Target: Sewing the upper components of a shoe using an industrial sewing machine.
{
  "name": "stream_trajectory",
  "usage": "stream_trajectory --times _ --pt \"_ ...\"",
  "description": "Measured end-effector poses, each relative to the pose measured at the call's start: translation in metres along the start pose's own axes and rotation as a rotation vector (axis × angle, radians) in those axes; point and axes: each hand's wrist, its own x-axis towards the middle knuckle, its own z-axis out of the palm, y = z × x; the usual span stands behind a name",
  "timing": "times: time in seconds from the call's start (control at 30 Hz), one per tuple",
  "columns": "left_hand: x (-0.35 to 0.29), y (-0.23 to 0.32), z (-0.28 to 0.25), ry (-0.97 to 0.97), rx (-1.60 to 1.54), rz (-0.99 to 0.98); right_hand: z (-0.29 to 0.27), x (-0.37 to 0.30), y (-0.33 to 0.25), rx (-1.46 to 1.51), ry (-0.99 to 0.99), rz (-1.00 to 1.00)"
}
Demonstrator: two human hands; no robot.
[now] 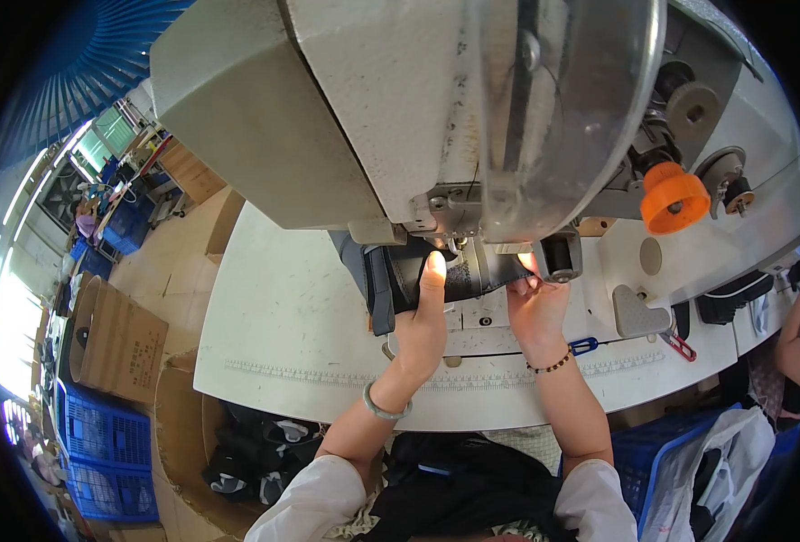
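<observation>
A black padded piece with a strap [380, 294] lies under the needle area of a sewing machine [391, 108]. My left hand [421, 330] grips its near edge, thumb on top beside the lit needle area and the other fingers out of sight beneath. At the piece's right end, my right hand [537, 312] is closed on the edge, with the fingers bent and partly hidden by a dark machine part [560, 256]. The piece reaches back under the machine head, where its far side is hidden.
An orange knob [674, 199] sticks out on the machine's right. Small snips with red handles [680, 346] and a blue-handled tool [583, 346] lie near the table's front. Below are a carton of black pieces [265, 456] and blue crates [106, 452]. Someone's arm [793, 343] shows at far right.
</observation>
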Motion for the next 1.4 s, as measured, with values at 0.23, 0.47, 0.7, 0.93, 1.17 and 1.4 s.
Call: stream_trajectory --times 0.23,0.47,0.7,0.93,1.17,1.4 --pt "-0.002 -0.001 0.001 0.024 0.008 0.059 0.002 0.000 -0.001 0.012 -0.061 -0.013" --pt "0.000 -0.005 0.004 0.058 -0.033 0.120 0.002 -0.001 -0.002 -0.016 -0.013 -0.010" --pt "0.003 -0.001 0.003 0.064 -0.015 0.103 -0.003 0.003 -0.001 -0.102 -0.072 -0.011" --pt "0.002 0.001 0.001 0.020 -0.015 0.059 0.002 0.001 -0.001 -0.033 0.032 -0.006" --pt "0.002 0.001 0.005 0.043 -0.028 0.064 0.008 0.002 -0.005 -0.042 0.108 0.032" --pt "0.004 0.003 0.001 0.018 0.008 0.001 0.008 0.002 -0.005 -0.071 0.124 0.047"
